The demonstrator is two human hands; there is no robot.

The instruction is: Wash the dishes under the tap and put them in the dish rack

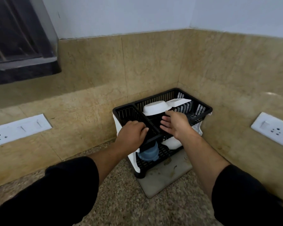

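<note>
Nearest to me, two forearms in black sleeves point(59, 190) reach over the speckled granite countertop point(121, 203). The left hand point(132, 133) is clenched round the front rim of the dish rack point(201, 110), fingers curled over the edge where the narrow left compartment meets the large one. The right hand point(175, 126) is released, fingers spread and holding nothing, hovering over the large compartment. The black two-tier rack stands on a pale drip tray point(167, 180) in the wall corner, its long axis running from near left to far right. A blue cup point(148, 152) sits mouth-down on the lower tier. Beyond the right fingertips, a white bowl point(155, 108) lies tilted in the upper tier, and a white square dish point(178, 101) lies behind it.
</note>
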